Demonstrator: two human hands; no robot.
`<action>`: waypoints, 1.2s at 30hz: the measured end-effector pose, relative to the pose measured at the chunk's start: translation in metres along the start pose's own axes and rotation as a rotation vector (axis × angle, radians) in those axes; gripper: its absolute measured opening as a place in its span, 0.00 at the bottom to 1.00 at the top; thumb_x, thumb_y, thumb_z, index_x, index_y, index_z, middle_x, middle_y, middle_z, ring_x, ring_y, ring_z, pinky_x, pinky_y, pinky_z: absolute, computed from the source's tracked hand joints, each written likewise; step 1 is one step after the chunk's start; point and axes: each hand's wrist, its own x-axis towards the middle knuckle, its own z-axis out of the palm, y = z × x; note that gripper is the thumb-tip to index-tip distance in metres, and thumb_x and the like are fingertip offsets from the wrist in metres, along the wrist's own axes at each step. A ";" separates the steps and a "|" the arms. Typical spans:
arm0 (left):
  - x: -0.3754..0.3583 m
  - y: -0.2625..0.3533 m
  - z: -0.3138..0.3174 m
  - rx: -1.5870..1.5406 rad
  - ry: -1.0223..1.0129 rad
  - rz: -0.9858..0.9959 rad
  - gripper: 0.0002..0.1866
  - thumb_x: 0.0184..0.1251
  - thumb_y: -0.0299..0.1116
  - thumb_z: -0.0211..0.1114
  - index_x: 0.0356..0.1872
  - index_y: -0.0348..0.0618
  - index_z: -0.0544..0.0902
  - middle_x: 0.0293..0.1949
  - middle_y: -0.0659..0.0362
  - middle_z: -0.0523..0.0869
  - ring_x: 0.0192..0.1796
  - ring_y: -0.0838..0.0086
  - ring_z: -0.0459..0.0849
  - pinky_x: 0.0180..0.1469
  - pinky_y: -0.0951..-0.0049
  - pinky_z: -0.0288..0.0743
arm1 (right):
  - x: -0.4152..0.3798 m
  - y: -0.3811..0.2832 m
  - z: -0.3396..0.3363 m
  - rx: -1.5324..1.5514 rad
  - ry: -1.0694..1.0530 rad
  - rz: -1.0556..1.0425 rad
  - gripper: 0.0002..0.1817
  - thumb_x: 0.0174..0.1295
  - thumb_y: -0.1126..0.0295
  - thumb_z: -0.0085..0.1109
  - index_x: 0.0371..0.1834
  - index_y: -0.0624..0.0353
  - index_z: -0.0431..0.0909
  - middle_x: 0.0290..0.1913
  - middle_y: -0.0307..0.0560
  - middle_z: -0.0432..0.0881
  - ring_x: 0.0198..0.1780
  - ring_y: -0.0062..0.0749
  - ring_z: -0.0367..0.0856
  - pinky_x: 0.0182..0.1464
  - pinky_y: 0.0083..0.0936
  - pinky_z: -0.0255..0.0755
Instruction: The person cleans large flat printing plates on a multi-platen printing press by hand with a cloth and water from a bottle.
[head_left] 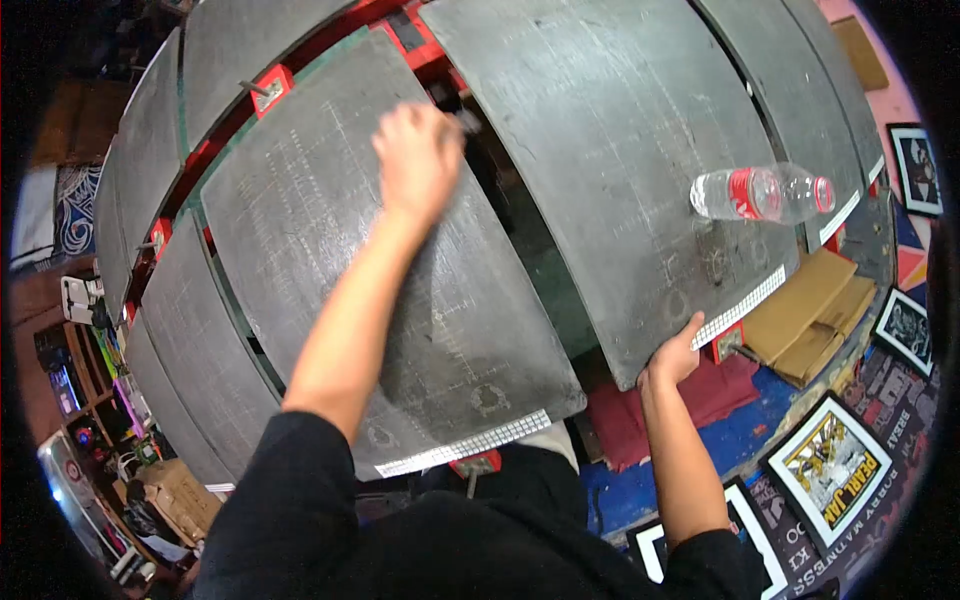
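Note:
My left hand [418, 160] is over the far right edge of a dark grey board [330, 220], its fingers curled and blurred. A small pale patch shows beside the fingers, but I cannot tell what they hold. My right hand [673, 362] grips the near edge of a second grey board [610, 190], thumb on top and fingers hidden underneath. A strip of white gridded tape [742, 305] runs along that edge. On this second board a clear plastic bottle with a red label and cap [765, 194] lies on its side.
More grey boards fan out to the left [205, 330] and right on red metal brackets [272, 90]. Folded cardboard [815, 310] and a dark red cloth [625, 425] lie below the right board. Framed pictures [830, 468] stand at the lower right. Cluttered shelves [85, 370] are at the left.

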 end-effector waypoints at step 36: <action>-0.254 0.179 -0.062 -0.417 -0.337 0.262 0.12 0.55 0.36 0.77 0.38 0.51 0.84 0.50 0.55 0.83 0.54 0.55 0.81 0.55 0.49 0.72 | -0.007 -0.008 -0.002 0.130 -0.082 0.086 0.31 0.79 0.50 0.60 0.59 0.75 0.83 0.55 0.55 0.90 0.49 0.38 0.87 0.54 0.37 0.79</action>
